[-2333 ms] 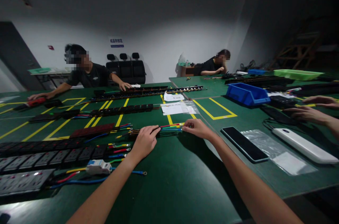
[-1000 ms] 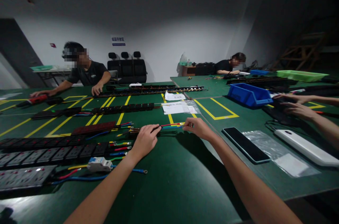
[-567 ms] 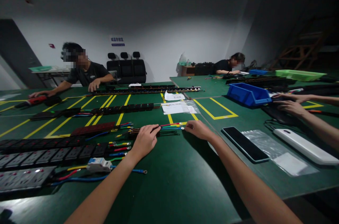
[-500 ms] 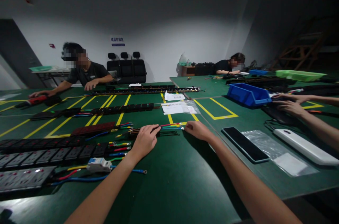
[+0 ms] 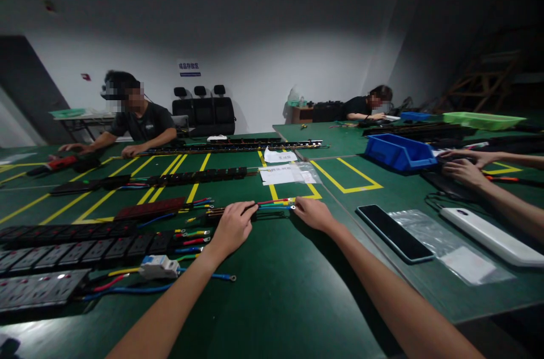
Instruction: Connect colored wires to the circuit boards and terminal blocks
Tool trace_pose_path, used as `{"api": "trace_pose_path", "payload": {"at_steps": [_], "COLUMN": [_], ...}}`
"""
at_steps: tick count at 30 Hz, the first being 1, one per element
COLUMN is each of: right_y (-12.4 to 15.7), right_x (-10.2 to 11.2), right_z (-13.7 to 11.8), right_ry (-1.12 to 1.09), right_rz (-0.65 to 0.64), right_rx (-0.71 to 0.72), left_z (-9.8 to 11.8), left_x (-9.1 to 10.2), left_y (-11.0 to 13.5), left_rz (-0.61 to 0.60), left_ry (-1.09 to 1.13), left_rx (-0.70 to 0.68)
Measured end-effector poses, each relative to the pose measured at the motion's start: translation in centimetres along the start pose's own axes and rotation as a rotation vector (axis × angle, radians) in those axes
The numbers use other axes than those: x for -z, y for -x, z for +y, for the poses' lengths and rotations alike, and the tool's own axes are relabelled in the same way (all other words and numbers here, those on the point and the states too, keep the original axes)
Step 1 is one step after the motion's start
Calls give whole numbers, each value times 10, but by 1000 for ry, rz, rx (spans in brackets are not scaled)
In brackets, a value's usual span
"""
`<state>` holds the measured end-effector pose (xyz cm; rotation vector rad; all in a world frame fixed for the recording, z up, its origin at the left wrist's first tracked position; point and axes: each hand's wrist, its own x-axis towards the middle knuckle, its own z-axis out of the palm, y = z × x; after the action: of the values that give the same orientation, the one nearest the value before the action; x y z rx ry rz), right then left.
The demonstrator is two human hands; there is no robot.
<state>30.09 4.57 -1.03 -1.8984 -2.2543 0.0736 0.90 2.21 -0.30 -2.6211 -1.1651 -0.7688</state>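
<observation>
Wires point(image 5: 275, 201) in red and blue, tipped with metal lugs, lie just right of the frame's centre, a little below mid-height, over a green table point(image 5: 272, 302). The person's left hand point(image 5: 233, 224) is closed on them, thumb and forefinger together; the palm and the stretch of wire under it are hidden. Brownish strips point(image 5: 215, 212) show at that hand's left edge, their far ends hard to make out. The right hand point(image 5: 313, 213) is at the lugs, fingers curled narrow; its fingertips are partly hidden, so whether it pinches a lug I cannot tell.

At lower left, power strips point(image 5: 42, 290) are cut off by the frame edge. Beside them sits a circuit breaker point(image 5: 158, 267); its blue lead point(image 5: 219, 276) is partly covered by the left forearm point(image 5: 181, 291). Beyond the wires, paper sheets point(image 5: 278, 174) carry print too blurred to read.

At right lie a phone point(image 5: 393, 233) and a white device point(image 5: 488, 237) reaching the frame edge. Above it, a co-worker's hands point(image 5: 467, 171) touch something black and indistinct; that person's body is out of frame. The upper right corner is nearly lost in darkness.
</observation>
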Motion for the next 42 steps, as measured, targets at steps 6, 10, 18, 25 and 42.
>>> {"api": "trace_pose_path", "payload": {"at_steps": [6, 10, 18, 25, 42], "right_y": [0, 1, 0, 0, 0], "right_x": [1, 2, -2, 0, -2], "right_z": [-2, -3, -2, -3, -2], "right_ry": [-10, -20, -11, -19, -25], "right_rz": [3, 7, 12, 4, 24], "right_rx": [-2, -5, -2, -14, -5], "left_z": [0, -1, -1, -2, -3], "left_x": [0, 0, -1, -1, -2], "left_y": [0, 0, 1, 1, 2], "left_rz": [15, 15, 12, -3, 14], "left_ry": [12, 17, 0, -12, 0], "left_rx": [-8, -16, -23, -19, -22]}}
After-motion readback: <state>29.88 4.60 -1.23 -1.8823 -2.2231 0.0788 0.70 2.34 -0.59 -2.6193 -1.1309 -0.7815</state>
